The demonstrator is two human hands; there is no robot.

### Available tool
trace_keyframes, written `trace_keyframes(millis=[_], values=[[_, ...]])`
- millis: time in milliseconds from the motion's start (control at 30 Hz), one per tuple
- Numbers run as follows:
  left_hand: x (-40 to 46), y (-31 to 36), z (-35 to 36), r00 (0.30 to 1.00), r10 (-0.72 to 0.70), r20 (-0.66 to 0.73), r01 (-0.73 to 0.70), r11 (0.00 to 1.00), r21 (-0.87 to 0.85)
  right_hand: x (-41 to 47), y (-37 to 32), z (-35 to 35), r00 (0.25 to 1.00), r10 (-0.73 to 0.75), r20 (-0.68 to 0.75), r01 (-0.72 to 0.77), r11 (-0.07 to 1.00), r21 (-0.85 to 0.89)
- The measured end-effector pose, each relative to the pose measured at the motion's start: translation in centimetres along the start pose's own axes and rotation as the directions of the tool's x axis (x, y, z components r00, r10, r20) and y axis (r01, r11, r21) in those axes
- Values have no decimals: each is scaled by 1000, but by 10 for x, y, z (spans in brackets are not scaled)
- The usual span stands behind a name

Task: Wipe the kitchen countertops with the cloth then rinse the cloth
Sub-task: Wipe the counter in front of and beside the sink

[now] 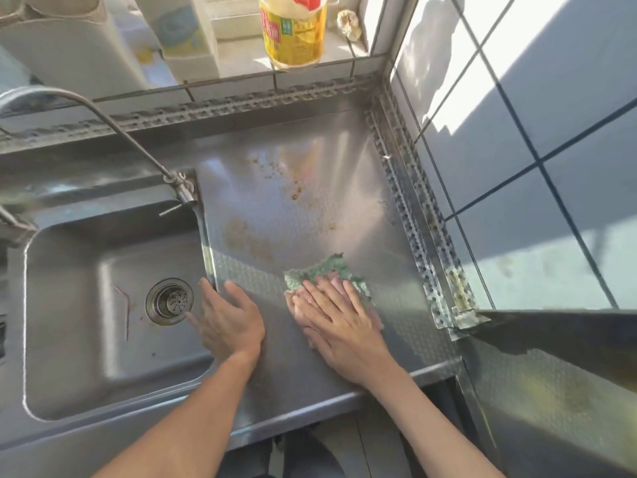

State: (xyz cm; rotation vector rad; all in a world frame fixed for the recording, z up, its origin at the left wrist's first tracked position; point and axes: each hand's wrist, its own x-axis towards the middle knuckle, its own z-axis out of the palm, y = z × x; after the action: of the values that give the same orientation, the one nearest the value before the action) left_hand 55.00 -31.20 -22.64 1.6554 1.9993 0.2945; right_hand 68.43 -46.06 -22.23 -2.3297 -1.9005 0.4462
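Observation:
A green and pink cloth [322, 270] lies flat on the steel countertop [310, 188], near its front edge. My right hand [339, 317] presses down on the cloth with straight, spread fingers. My left hand [229, 320] rests flat on the rim between the countertop and the sink [69, 305], fingers straight, holding nothing. Brown, crumbly stains [294, 193] mark the countertop beyond the cloth, and a second patch of stains [241, 236] lies toward the sink side.
A curved faucet [113, 129] reaches over the sink, which has a drain strainer [169, 301]. A yellow oil bottle [293, 32] and white containers [82, 46] stand on the tiled ledge behind. A tiled wall [534, 167] bounds the right side.

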Motion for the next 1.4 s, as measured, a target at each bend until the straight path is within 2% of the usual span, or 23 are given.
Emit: trace_keyframes(millis=[100,167,267,333,400,467,533,600,667,800,933,1000,1067,1167,1300,1367,1400], values=[[0,2,-2,1000,3,-3,-3,1000,-8,-16,41,-14,991,102,87,-99,994,-35],[0,3,-2,1000,-18,6,19,1000,-21,-6,66,-26,973,215,79,-211,976,-51],[0,3,-3,999,-25,26,26,999,-40,48,77,-36,893,449,39,-448,894,-35],[0,3,-3,1000,-18,24,19,999,-37,93,61,-37,835,550,-5,-550,835,13],[0,2,-3,1000,-15,22,16,1000,-27,124,30,-33,854,518,-39,-517,855,36],[0,1,-3,1000,-18,22,19,1000,-25,131,-2,-26,919,390,-57,-388,920,49],[1,0,-3,999,-18,34,20,999,-35,110,-26,-17,973,229,-14,-229,973,38],[2,-2,-3,999,-10,47,13,999,-50,74,-28,-11,992,102,69,-104,994,27],[3,-4,-3,998,-2,64,6,998,-62,38,-9,-10,992,66,105,-66,998,0],[4,-6,-3,997,15,74,-9,997,-83,16,31,-27,963,245,109,-238,968,-73],[4,-6,-4,996,19,82,-11,995,-100,88,40,-40,855,514,70,-517,855,30],[5,-6,-6,996,20,85,-11,994,-108,133,27,-43,838,542,65,-545,836,60],[5,-7,-5,997,21,76,-13,994,-108,165,1,-41,891,451,54,-453,891,28],[5,-7,-2,997,25,70,-17,994,-107,170,-32,-33,977,171,127,-170,985,-19],[6,-10,2,999,25,43,-20,993,-116,118,-17,-34,963,-155,218,159,987,-3],[6,-9,3,1000,22,15,-20,993,-114,93,11,-41,950,-213,228,226,973,-34],[5,-9,3,1000,18,4,-17,993,-116,87,27,-47,954,-194,230,210,976,-48]])
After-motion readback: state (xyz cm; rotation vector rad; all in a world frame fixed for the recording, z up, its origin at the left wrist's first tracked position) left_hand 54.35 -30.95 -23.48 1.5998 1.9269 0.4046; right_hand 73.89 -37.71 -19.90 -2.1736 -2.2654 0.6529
